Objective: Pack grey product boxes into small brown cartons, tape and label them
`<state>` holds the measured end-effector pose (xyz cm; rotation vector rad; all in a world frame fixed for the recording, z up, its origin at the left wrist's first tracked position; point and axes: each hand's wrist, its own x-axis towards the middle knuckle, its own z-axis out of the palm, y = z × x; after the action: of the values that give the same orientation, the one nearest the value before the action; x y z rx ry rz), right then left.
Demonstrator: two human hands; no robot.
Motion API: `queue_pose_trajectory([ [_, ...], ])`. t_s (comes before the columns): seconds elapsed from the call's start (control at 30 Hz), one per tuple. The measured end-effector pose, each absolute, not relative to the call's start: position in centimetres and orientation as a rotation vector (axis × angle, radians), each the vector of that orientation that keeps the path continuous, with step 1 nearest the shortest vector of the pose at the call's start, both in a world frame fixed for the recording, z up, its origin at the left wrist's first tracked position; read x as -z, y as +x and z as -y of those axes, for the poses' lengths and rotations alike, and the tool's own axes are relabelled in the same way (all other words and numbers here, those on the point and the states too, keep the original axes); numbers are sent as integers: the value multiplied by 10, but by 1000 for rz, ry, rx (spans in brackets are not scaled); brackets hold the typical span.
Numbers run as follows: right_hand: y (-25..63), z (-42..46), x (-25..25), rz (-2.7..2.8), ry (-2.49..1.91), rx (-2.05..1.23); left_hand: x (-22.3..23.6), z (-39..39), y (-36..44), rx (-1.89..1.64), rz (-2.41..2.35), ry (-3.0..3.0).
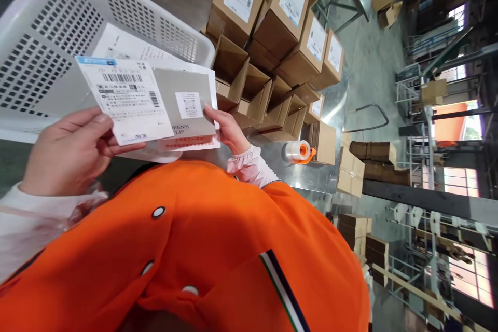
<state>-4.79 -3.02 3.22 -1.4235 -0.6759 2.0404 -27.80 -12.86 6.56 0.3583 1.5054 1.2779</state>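
Pinched between the thumb and fingers of my left hand [73,148] is a white shipping label [128,98] with barcodes and a blue strip along its top. My right hand [229,127] grips the edge of a grey printed card [189,88] bearing a white QR-code square. The label overlaps the card's left side. Behind the card lies a white sheet with red print [190,142], its middle covered. Both hands are held in front of a white plastic basket [155,2], where more white paper [128,44] shows.
Closed cardboard boxes with labels [290,2] stand beyond the basket, beside several open boxes [264,96]. A tape roll on an orange dispenser [301,151] rests near flat cardboard [326,142] on the metal table [322,179]. Shelving and stacked cartons stand farther right.
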Motion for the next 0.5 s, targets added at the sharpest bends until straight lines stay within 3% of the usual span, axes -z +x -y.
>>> queue_pose_trajectory([
  [0.5, -49, 31, -32, 710, -1434, -2015, -85, 125, -269, -1288, -1512, 209],
])
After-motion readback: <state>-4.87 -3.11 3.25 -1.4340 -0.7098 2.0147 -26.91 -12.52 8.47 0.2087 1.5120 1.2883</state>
